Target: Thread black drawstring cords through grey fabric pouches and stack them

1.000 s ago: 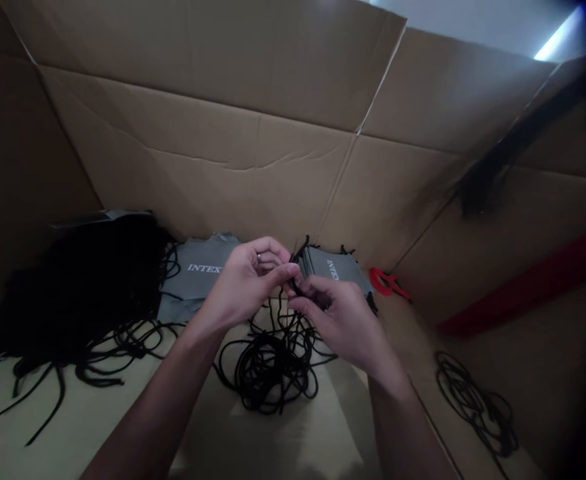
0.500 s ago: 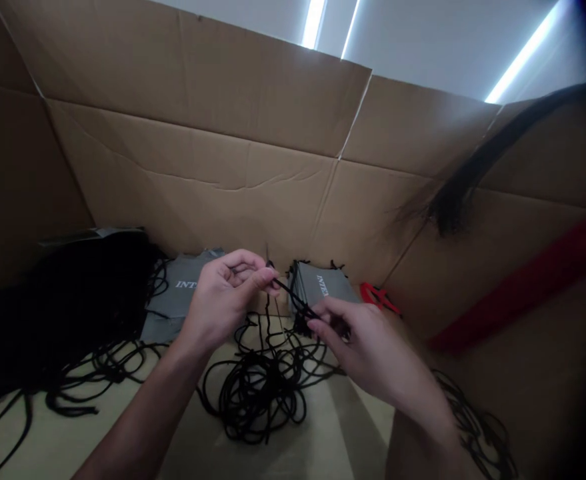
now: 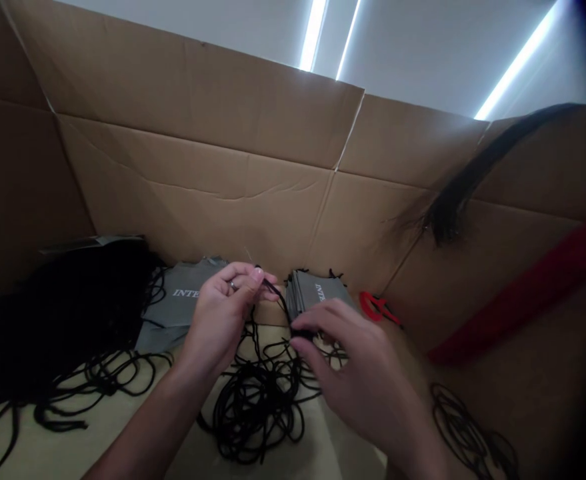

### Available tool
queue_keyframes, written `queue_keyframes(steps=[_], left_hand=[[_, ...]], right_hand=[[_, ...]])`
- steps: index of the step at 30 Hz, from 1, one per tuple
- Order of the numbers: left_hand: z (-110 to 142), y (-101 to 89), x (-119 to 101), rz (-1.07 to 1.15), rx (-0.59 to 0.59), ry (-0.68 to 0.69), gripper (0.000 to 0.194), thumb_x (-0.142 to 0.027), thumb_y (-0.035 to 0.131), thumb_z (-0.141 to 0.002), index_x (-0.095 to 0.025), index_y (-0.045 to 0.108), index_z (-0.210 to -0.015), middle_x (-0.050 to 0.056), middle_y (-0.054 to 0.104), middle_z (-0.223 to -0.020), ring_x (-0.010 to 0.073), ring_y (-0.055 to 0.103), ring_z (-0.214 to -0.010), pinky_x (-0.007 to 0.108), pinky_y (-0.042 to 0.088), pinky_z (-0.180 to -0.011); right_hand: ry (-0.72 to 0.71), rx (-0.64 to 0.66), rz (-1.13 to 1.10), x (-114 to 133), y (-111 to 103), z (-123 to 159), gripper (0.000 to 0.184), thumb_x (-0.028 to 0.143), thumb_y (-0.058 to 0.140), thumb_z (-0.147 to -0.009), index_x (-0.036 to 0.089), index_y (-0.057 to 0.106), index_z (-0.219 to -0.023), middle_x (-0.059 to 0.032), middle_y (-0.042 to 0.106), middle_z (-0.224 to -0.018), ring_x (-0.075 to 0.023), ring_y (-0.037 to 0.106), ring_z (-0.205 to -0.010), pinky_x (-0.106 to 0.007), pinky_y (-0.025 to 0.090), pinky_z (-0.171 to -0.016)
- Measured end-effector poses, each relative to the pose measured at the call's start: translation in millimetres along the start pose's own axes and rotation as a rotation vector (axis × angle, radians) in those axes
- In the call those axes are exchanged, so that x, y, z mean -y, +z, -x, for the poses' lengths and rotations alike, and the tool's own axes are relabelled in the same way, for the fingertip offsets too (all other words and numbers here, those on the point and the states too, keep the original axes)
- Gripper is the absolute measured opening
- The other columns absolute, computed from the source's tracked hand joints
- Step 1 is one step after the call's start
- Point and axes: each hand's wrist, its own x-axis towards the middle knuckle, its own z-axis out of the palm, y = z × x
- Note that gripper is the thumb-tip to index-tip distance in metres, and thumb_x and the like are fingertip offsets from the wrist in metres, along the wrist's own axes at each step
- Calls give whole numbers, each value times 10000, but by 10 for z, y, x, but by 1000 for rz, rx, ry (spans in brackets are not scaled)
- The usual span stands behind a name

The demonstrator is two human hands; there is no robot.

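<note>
My left hand (image 3: pixel 227 300), with a ring on one finger, pinches a black cord (image 3: pixel 280 295) between thumb and forefinger. A thin pointed sliver sticks up just above those fingertips; what it is I cannot make out. The cord curves down to my right hand (image 3: pixel 347 343), whose thumb and forefinger are closed on it. Below both hands lies a loose tangle of black cord (image 3: pixel 257 410). Grey fabric pieces printed "INTE…" (image 3: pixel 175 300) lie behind my left hand, and a stack of grey pieces with cord ends (image 3: pixel 320 290) sits behind my right.
A large heap of black cords (image 3: pixel 67 313) fills the left side. Red-handled scissors (image 3: pixel 375 307) lie at the back right, with a coil of cord (image 3: pixel 465 427) nearer. Cardboard walls (image 3: pixel 197 160) surround the surface. A dark strand bundle (image 3: pixel 447 213) and red strip (image 3: pixel 517 307) are at right.
My hands have moved apart from close together, and a length of cord now spans between them. My right hand has shifted down. The view has tilted upward, showing more ceiling lights.
</note>
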Motion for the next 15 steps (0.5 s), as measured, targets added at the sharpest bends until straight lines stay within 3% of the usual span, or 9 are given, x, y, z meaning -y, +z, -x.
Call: queue_keyframes(steps=[3, 7, 12, 15], left_hand=[[29, 37, 8, 47, -12, -71, 357, -310, 986, -682, -115, 711, -797, 50, 800, -829, 91, 718, -649, 165, 588, -660], [81, 73, 10, 63, -17, -94, 358, -289, 989, -682, -112, 708, -815, 74, 828, -892, 107, 753, -682, 174, 607, -686], [83, 53, -21, 74, -27, -27, 342, -284, 967, -731, -141, 673, -830, 101, 845, -1004, 125, 772, -724, 175, 595, -655], [65, 34, -75, 96, -17, 6, 339, -263, 975, -717, -152, 671, -818, 91, 841, -1006, 163, 789, -857, 174, 585, -661]], right_hand=[[11, -46, 38, 93, 189, -30, 75, 192, 708, -963, 224, 654, -1004, -39, 708, -1004, -210, 669, -936, -325, 509, -818], [49, -103, 110, 5, 362, -98, 58, 163, 674, -973, 204, 633, -972, -52, 727, -930, -219, 676, -848, -329, 481, -746], [54, -29, -12, -25, 354, -141, 235, 142, 525, -1045, 201, 663, -864, -39, 729, -806, -176, 660, -719, -287, 453, -684], [97, -90, -185, -30, 341, -146, 252, 229, 509, -1075, 202, 683, -895, -20, 705, -757, -155, 643, -681, -261, 463, -667]])
